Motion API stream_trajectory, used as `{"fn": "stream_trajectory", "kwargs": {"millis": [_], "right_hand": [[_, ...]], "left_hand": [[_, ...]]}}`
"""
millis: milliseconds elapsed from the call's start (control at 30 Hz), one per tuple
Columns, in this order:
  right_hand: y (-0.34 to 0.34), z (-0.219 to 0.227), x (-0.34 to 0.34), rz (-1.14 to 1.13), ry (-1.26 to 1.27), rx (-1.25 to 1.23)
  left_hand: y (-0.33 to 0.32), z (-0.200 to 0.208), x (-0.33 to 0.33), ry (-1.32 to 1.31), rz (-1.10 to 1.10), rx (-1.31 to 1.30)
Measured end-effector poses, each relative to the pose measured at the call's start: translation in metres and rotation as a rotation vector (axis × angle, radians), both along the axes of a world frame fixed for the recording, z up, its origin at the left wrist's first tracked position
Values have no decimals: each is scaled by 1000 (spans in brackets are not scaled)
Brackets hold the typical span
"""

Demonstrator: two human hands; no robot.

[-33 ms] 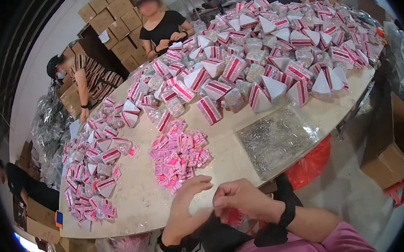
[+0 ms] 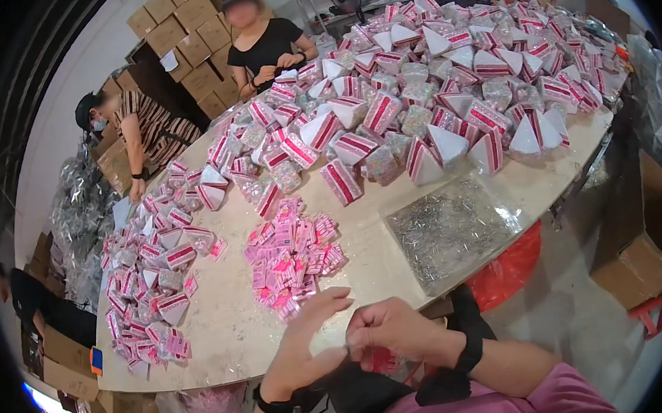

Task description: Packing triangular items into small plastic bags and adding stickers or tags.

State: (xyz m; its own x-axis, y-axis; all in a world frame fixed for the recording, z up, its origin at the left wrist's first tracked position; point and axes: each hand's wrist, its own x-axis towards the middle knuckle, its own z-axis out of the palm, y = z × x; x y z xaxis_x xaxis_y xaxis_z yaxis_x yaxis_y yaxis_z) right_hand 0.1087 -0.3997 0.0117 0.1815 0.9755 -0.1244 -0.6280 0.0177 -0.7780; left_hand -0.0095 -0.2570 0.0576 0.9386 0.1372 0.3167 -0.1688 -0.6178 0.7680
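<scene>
My left hand (image 2: 310, 347) is held over the near edge of the table, its fingers stretched out and the thumb spread apart, with nothing plain to see in it. Right beside it, my right hand (image 2: 390, 331) is closed in a pinch, thumb against the fingers; whatever it holds is too small or hidden. Beyond the left fingertips lies a heap of small pink printed cards (image 2: 292, 247). To the right, a shallow clear tray (image 2: 426, 283) holds many thin, shiny metal pins or wires.
A large heap of wedge-shaped, pink-and-white bagged packets (image 2: 357, 147) covers the far table (image 2: 223, 306); a smaller heap (image 2: 152, 288) lies left. Co-workers stand left and beyond. A cardboard box (image 2: 634, 262) is at right, a red plastic bag (image 2: 508, 271) below the edge.
</scene>
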Motion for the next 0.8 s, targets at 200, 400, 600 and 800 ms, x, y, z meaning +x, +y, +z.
{"fn": "stream_trajectory", "kwargs": {"millis": [200, 400, 600, 800], "right_hand": [[0, -9, -3, 128, 143, -42], [4, -32, -4, 193, 96, -87], [3, -20, -18, 158, -208, -171], [-2, -28, -29, -379, -1631, 305]], "left_hand": [[2, 11, -10, 152, -215, 203], [-6, -5, -32, 163, -41, 483], [-6, -22, -39, 26, -50, 604], [-1, -34, -43, 494, 207, -336]]}}
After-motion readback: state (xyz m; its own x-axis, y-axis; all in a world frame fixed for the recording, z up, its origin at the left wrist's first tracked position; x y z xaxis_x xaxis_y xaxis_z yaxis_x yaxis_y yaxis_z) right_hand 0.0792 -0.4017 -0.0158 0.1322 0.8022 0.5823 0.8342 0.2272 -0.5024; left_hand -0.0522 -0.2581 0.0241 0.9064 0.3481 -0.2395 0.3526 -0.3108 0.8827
